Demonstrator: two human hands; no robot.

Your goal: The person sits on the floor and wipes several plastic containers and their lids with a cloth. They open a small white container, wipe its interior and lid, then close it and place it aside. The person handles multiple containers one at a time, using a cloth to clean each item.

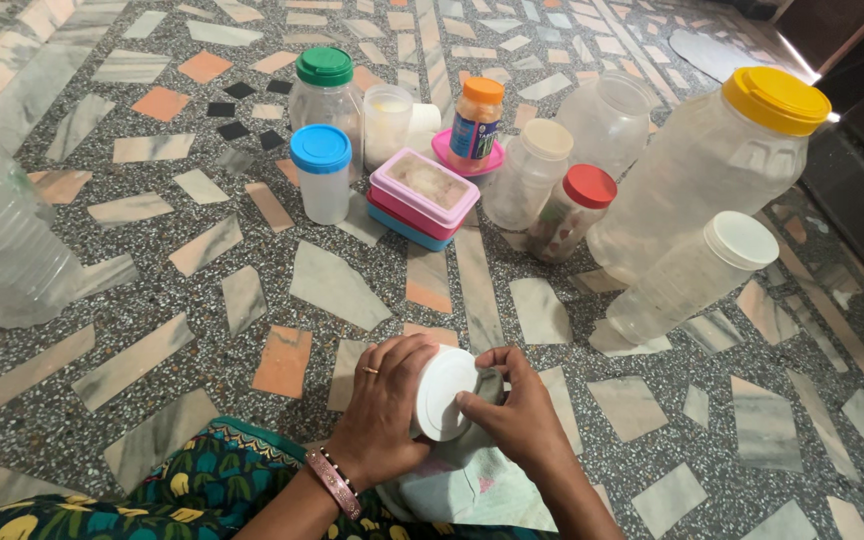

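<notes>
Both hands meet low in the view, just above the person's lap, over a white-lidded jar [447, 392]. The left hand [384, 408] wraps around the jar's side, fingers curled closed on it so the body cannot turn, while the right hand [518, 410] closes its fingertips on the edge of the round white lid, a grip suited to twisting. The jar lies tipped on its side with the lid facing up toward the camera; its body is mostly hidden behind the hands and a pale cloth [462, 485] beneath, so I cannot tell what it holds.

The rest of the containers stand on the stone-chip floor [202, 300], well apart from the hands and grouped toward its far edge. A big clear jar with a yellow lid [722, 150] leans at the right, with a white-capped bottle [697, 272] lying against its base. Left of these stand a red-capped jar [574, 210], a cream-lidded jar [530, 170] and an orange-capped bottle [475, 122] on a pink lid. A pink and blue lunch box [422, 197] sits in the middle, a blue-lidded jar [321, 172] and a green-lidded jar [325, 92] beside it. A large clear bottle [2, 240] lies at the left edge.
</notes>
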